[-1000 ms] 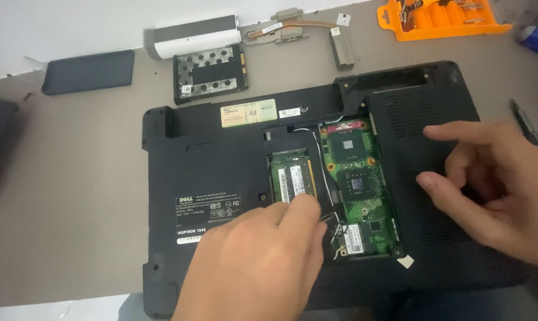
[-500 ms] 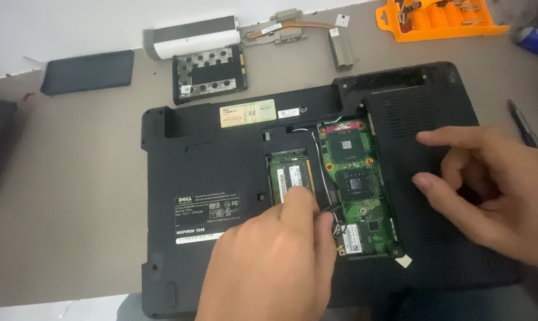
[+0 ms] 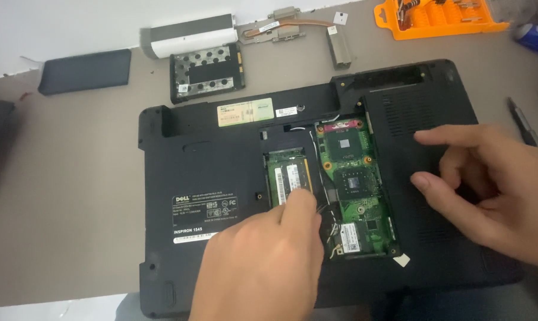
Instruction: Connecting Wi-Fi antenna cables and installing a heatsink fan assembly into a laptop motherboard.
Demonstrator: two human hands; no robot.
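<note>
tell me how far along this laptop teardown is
Done: the bottom cover is off the laptop, baring the green board; a heatsink and drive caddy lie on the table. In hand: the left hand touches the memory module; the right hand hovers. Left: module and board remain seated.

Electronics repair bench, judging by grey tabletop (image 3: 61, 196) against a white wall (image 3: 55, 24), opened laptop (image 3: 221, 160) lying base-up with green boards (image 3: 355, 190) exposed, removed heatsink (image 3: 293, 30), drive caddy (image 3: 208, 72), and orange bit tray (image 3: 441, 21).
</note>
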